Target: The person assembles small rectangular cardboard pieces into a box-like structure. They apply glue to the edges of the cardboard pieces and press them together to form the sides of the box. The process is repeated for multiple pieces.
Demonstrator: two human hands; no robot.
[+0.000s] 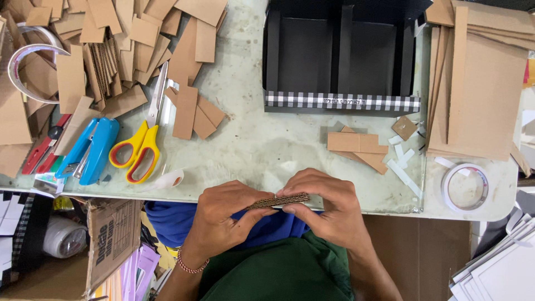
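Tape loop [30, 67]: one, lying at the far left among brown card scraps [120, 39] too many to count.
Stapler [89, 150]: one, blue, resting beside red-handled cutters [44, 147]; their number cannot be told.
Scissors [142, 142]: one pair, yellow handles, lying blades away from the person.
Left hand [223, 214]: curling narrow, fingertips pinching the left end of the strip [278, 200].
Strip: one stack of corrugated card, seen edge-on, being held level just over the near edge of the tabletop [262, 145].
Right hand [329, 209]: closing over the strip's right end, thumb under, fingers on top.
Box [340, 56]: one, black, checked front, sitting beyond the hands.
Card pieces [359, 146]: a few, overlapping, lying right of centre.
Tape roll [465, 187]: one, white, sitting near the right corner.
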